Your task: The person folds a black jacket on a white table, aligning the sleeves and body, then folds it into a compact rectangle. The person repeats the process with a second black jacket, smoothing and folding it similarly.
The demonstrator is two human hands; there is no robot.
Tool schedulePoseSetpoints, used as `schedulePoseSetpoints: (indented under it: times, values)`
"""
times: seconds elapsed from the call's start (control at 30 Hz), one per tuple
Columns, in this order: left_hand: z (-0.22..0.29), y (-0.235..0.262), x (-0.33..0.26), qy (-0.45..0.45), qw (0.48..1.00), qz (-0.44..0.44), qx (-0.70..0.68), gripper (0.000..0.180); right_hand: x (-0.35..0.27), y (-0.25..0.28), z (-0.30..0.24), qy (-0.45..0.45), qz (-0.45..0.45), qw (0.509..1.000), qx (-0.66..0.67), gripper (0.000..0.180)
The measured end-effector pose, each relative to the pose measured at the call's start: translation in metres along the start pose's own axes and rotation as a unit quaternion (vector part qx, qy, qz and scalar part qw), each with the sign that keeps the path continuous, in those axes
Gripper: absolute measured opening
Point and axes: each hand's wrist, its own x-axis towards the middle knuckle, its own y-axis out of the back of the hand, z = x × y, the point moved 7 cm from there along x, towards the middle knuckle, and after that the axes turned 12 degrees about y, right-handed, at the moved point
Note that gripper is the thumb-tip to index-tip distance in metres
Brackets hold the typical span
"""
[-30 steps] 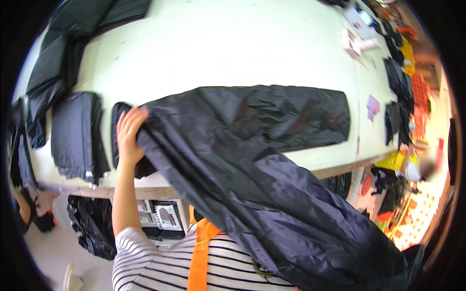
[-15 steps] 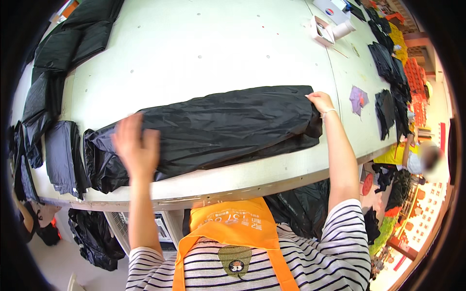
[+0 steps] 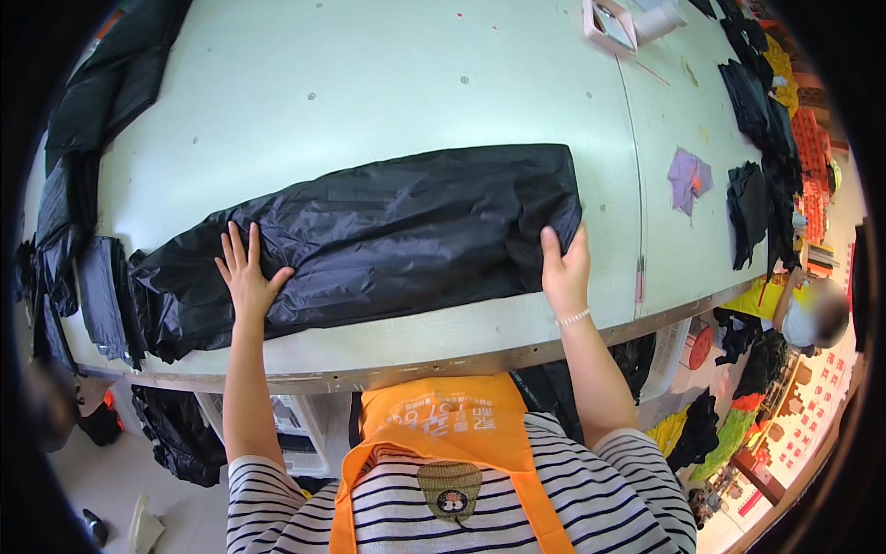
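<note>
A long piece of thin, shiny black cloth (image 3: 406, 235), creased and folded lengthwise, lies across the near side of the pale table (image 3: 397, 120). On its left half my left hand (image 3: 247, 277) rests flat, fingers spread and palm down. My right hand (image 3: 566, 268) is at the cloth's lower right corner, thumb over the top and fingers around the right edge, gripping it. The fingertips there are partly hidden. The cloth's left end is bunched and lies against a stack of folded black cloth (image 3: 103, 295).
More black cloth (image 3: 120, 83) runs along the table's left side. A pink tray (image 3: 609, 26), a purple scrap (image 3: 688, 181) and a thin pink tool (image 3: 640, 280) lie to the right, with black pieces (image 3: 746, 212) beyond. Another person (image 3: 808, 309) is at far right.
My right hand has come down from the upper right corner to the lower right one. My left hand has settled flat on the cloth. The cloth's right end now lies smoother.
</note>
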Motion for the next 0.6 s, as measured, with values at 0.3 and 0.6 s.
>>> schedulePoseSetpoints:
  times: [0.3,0.6]
  values:
    - [-0.006,0.011,-0.004,0.004,1.000,-0.025,0.005,0.097,0.024,0.038,-0.003,0.107,0.056,0.987,-0.105,0.062]
    - [-0.007,0.002,-0.004,0.032,0.997,-0.057,0.044,0.085,-0.004,-0.079,0.027,0.226,-0.226,0.911,-0.259,0.048]
